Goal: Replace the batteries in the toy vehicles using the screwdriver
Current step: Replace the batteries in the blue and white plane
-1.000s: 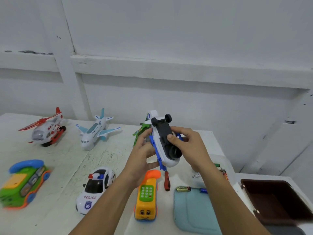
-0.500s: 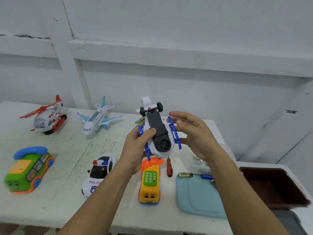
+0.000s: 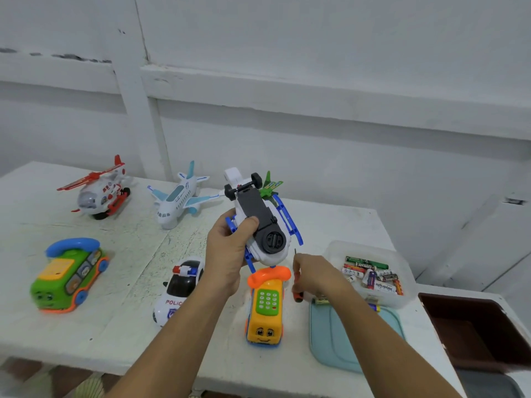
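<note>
Your left hand [image 3: 230, 251] is gripping the toy helicopter [image 3: 267, 242] belly-up, above the surface [image 3: 115, 326]. Your thumb is lying across the black panel [image 3: 254, 209] and your fingers are wrapping round the far side by a blue skid. Your right hand [image 3: 316, 278] is curling round the orange handle of the screwdriver [image 3: 297, 294], just beside the yellow phone bus [image 3: 265, 308]. The thin shaft is pointing up toward the helicopter's nose. It is unclear whether the handle's end is resting on the surface.

Risks, as judged from here:
- No screw is showing on the panel, and your thumb may be covering it. Hunting for it with the tip risks scratching the plastic.
- You are holding the toy one-handed in the air. Pressing the driver in would likely rock it, and a tip jumping out of a small screw head would chew the head or run toward your thumb.
- The skids are looking thin, so squeezing harder to steady the body could bend one.
- A freed screw would be dropping among the toys below — the police car [image 3: 178, 288] and the phone bus are sitting right under your hands.
- The batteries [image 3: 370, 275] in the clear tub [image 3: 402, 259] are looking mixed, and one more is lying by the teal lid [image 3: 330, 340]. Spent and fresh cells could get swapped.
</note>
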Motion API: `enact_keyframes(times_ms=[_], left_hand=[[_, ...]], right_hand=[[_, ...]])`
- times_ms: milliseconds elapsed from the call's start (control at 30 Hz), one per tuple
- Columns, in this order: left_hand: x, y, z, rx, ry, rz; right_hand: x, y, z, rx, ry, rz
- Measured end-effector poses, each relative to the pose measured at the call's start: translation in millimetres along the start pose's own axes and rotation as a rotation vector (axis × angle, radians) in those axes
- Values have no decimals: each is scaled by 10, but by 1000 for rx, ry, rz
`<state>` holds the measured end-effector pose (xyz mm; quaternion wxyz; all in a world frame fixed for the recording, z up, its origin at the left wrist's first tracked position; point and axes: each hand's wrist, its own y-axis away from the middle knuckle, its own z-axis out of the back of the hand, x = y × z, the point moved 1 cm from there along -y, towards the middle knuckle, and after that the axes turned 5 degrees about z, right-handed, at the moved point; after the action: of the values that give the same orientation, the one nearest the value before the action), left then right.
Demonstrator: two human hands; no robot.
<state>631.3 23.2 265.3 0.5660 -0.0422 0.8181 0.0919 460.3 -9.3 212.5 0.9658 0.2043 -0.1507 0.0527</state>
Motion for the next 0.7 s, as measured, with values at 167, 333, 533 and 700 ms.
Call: enact_keyframes(times_ms=[167, 333, 533, 700], left_hand=[[-34, 23, 1, -23, 7, -24], [-48, 43, -3, -34, 9, -22], [-60, 18, -12, -64, -4, -23], [-45, 47, -78, -39, -2, -34]], right_hand=[[24, -28, 31, 70, -18, 6], [32, -6, 50, 22, -156, -7], [47, 258, 630, -352, -502, 112], [204, 725, 1225, -851, -533, 495]])
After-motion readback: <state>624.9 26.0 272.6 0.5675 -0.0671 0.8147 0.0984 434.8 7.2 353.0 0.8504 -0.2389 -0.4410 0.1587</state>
